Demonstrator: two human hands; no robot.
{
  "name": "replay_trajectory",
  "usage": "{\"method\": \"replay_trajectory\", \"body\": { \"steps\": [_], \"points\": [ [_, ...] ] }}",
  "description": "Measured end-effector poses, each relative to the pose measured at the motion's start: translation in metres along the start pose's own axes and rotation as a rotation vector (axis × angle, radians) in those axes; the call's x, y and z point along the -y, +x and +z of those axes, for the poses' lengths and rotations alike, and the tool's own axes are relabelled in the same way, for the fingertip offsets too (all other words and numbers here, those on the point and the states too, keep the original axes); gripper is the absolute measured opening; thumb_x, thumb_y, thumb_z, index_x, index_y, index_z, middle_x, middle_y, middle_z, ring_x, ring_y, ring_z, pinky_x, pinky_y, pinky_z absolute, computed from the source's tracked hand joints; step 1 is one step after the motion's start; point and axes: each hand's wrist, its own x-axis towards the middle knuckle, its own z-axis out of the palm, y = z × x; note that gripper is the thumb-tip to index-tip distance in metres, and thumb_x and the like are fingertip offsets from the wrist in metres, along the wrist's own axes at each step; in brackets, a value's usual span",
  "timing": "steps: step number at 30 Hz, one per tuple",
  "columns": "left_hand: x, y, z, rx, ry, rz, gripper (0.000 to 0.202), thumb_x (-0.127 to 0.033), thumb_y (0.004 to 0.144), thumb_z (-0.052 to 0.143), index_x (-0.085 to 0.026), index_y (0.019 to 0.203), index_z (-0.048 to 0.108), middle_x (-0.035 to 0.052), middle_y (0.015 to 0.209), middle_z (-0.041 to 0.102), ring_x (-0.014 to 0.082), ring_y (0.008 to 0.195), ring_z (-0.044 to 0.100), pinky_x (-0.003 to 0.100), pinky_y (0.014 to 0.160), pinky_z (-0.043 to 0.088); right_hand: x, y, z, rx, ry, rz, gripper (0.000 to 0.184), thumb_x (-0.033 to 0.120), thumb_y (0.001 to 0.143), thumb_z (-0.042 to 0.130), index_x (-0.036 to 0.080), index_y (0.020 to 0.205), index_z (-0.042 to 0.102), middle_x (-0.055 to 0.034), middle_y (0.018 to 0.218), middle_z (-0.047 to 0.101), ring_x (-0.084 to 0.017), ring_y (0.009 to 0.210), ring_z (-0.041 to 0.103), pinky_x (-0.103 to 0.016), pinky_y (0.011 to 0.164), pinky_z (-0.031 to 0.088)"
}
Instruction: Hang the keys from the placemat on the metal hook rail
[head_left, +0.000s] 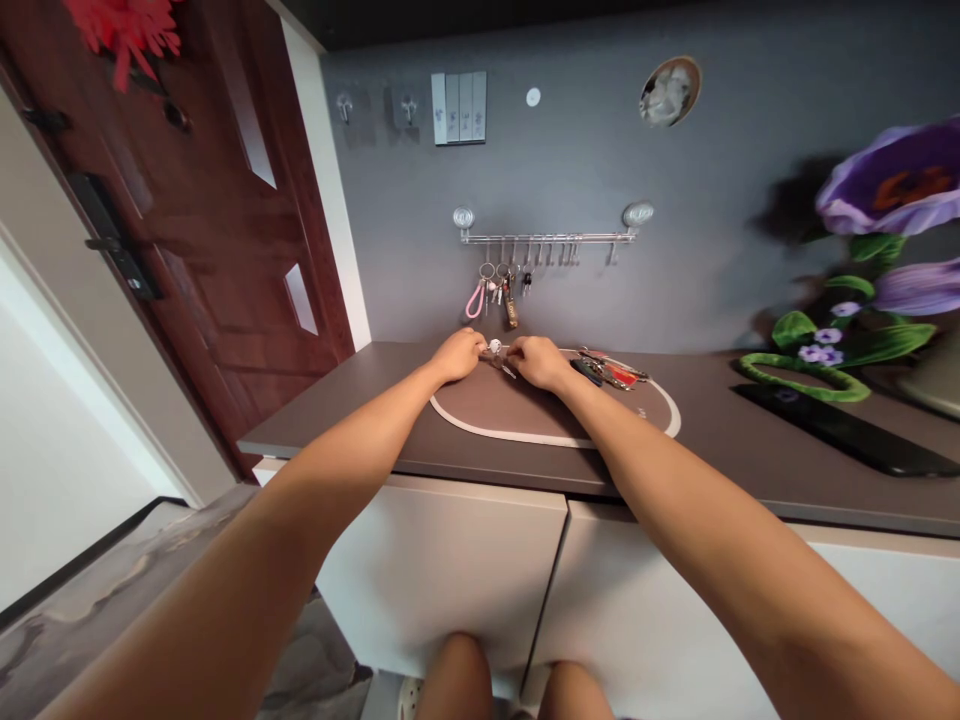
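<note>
Above an oval brown mat (510, 425) with a pale rim, my left hand (457, 355) and my right hand (538, 361) face each other with fingers closed. A small bunch of keys (500, 361) with a round white piece shows between them, pinched from both sides. The fingers partly hide how each key is gripped. A heap of more keys (611, 372), with red and dark tags, lies on the mat to the right of my right hand. On the wall behind, several key sets (511, 300), one with a pink loop (475, 299), hang from a hook rail (551, 239).
The dark countertop (352, 400) tops white cabinets (457, 560). At right are purple artificial flowers (892, 190), a green ring (802, 377) and a long black object (847, 430). A dark red door (217, 230) stands at left. Wall hooks (409, 108) are higher up.
</note>
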Motion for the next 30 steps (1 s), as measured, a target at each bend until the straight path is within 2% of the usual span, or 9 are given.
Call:
{"method": "replay_trajectory", "body": {
  "steps": [4, 10, 16, 23, 30],
  "points": [
    [-0.006, 0.000, -0.006, -0.049, -0.065, -0.008, 0.026, -0.018, 0.083, 0.036, -0.013, 0.077, 0.061, 0.0065, 0.085, 0.057, 0.0159, 0.084, 0.051, 0.027, 0.079, 0.038, 0.005, -0.003, -0.004, -0.028, 0.030, -0.002, 0.017, 0.023, 0.076, 0.053, 0.018, 0.087, 0.066, -0.0073, 0.088, 0.067, -0.018, 0.082, 0.058, -0.022, 0.071, 0.038],
    [-0.015, -0.002, -0.014, -0.102, -0.163, -0.011, 0.026, -0.017, 0.083, 0.037, -0.013, 0.072, 0.060, 0.0049, 0.082, 0.061, 0.0145, 0.083, 0.052, 0.025, 0.079, 0.038, 0.008, -0.003, -0.004, -0.143, 0.134, -0.013, 0.020, 0.019, 0.075, 0.052, 0.016, 0.093, 0.063, -0.0075, 0.089, 0.065, -0.016, 0.080, 0.057, -0.023, 0.073, 0.038],
    [-0.015, -0.002, -0.015, -0.176, -0.250, 0.019, 0.023, -0.017, 0.082, 0.039, -0.013, 0.075, 0.060, 0.0046, 0.085, 0.062, 0.0136, 0.082, 0.053, 0.025, 0.079, 0.039, 0.010, -0.003, -0.001, -0.246, 0.244, -0.036, 0.014, 0.020, 0.074, 0.054, 0.016, 0.085, 0.062, -0.0053, 0.084, 0.063, -0.013, 0.074, 0.054, -0.024, 0.072, 0.038],
    [-0.015, -0.001, -0.016, -0.220, -0.254, 0.072, 0.023, -0.019, 0.083, 0.039, -0.014, 0.077, 0.060, 0.0046, 0.085, 0.061, 0.0146, 0.085, 0.053, 0.026, 0.081, 0.039, 0.011, -0.003, 0.000, -0.333, 0.334, -0.032, 0.010, 0.025, 0.073, 0.056, 0.016, 0.076, 0.061, -0.0033, 0.077, 0.060, -0.013, 0.069, 0.051, -0.025, 0.069, 0.037],
    [-0.014, 0.000, -0.016, -0.250, -0.253, 0.054, 0.023, -0.018, 0.083, 0.038, -0.014, 0.078, 0.060, 0.0047, 0.082, 0.059, 0.0146, 0.084, 0.052, 0.026, 0.080, 0.039, 0.009, -0.003, -0.001, -0.385, 0.327, -0.034, 0.010, 0.022, 0.075, 0.055, 0.016, 0.078, 0.063, -0.0046, 0.079, 0.061, -0.014, 0.074, 0.052, -0.026, 0.072, 0.038]
  ]
}}
